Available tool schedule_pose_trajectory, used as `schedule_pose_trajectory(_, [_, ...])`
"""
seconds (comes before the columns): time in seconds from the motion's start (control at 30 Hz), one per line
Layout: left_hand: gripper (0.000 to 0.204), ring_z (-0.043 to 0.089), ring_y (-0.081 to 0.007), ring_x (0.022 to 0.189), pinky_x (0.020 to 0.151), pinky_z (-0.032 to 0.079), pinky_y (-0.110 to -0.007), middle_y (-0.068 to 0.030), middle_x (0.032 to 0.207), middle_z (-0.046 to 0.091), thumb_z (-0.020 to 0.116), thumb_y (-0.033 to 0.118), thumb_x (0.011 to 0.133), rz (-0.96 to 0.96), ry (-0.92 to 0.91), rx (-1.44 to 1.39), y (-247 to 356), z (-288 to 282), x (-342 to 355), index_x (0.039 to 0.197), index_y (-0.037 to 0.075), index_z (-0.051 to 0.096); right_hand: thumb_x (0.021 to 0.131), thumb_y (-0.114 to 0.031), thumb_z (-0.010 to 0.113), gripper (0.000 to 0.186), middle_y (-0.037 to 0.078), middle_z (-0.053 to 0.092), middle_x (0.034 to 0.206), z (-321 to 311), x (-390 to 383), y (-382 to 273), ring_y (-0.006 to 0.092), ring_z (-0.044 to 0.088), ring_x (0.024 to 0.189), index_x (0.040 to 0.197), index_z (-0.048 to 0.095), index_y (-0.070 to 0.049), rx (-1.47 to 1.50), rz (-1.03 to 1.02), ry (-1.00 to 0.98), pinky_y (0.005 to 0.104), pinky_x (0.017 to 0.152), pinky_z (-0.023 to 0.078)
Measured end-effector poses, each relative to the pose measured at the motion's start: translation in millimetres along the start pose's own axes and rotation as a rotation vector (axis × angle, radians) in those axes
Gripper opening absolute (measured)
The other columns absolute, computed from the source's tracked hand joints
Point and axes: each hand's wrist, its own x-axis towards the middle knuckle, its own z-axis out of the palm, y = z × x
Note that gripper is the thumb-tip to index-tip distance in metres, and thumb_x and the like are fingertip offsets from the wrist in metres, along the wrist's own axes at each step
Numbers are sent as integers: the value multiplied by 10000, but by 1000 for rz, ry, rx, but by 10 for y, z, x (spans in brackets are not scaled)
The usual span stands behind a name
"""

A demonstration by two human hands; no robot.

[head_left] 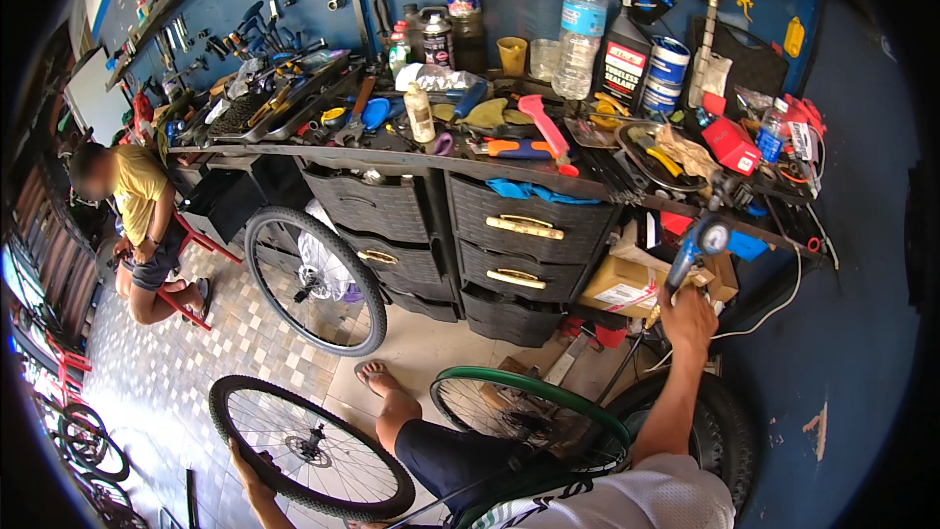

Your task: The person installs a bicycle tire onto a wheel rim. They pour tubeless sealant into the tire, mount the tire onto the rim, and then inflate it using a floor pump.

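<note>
My left hand [250, 478] grips the lower left edge of a bicycle wheel [308, 446] with a black knobby tire, which leans at a slant beside my leg. My right hand [689, 318] is wrapped round a blue tire inflator [684, 260] with a round pressure gauge on top. A dark hose runs down from the inflator past my forearm. Between my arms stands a second wheel [563, 395] with a green tire, partly covered by my leg and shirt. The inflator is held away from both wheels.
Ahead is a cluttered workbench [333, 149] with tools and bottles over dark drawers [514, 235]. Another wheel [369, 299] leans on the drawers. Boxes [622, 281] and a large black tire [729, 441] are at the right. A person [142, 196] sits far left on a red chair.
</note>
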Motion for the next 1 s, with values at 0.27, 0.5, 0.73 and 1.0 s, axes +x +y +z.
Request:
schedule_pose_trajectory(0.27, [804,573,-244,482,446,500,-401,-97,673,583,598,851,802,-9,38,-6,25,78,19,1082,99,535,914,-278,739,213,94,693,808,-688,-62,-1586,301,681,718,966,696,-76,520,-956,-154,408,651,522])
schedule_pose_trajectory(0.5, [778,569,-240,486,440,488,-389,-101,665,580,591,842,815,6,50,-22,38,421,-168,1123,130,527,878,-120,674,195,105,637,1088,-480,1161,-3176,328,640,1086,1067,721,-132,48,-1365,25,454,904,538])
schedule_pose_trajectory(0.73, [802,563,-248,513,453,475,-390,-108,704,581,595,839,815,11,94,-54,-90,99,-41,1150,116,507,831,-122,723,226,63,618,1159,-323,1445,-3441,264,562,1207,1048,733,-184,-224,-1314,-103,438,957,514])
schedule_pose_trajectory(1.0, [861,548,-253,493,450,472,-390,-122,674,566,611,852,788,1,130,-76,-51,26,-91,1029,30,535,825,-144,754,254,67,625,1181,-559,1272,-3606,295,597,1217,1077,731,-133,-62,-1367,-287,458,969,507])
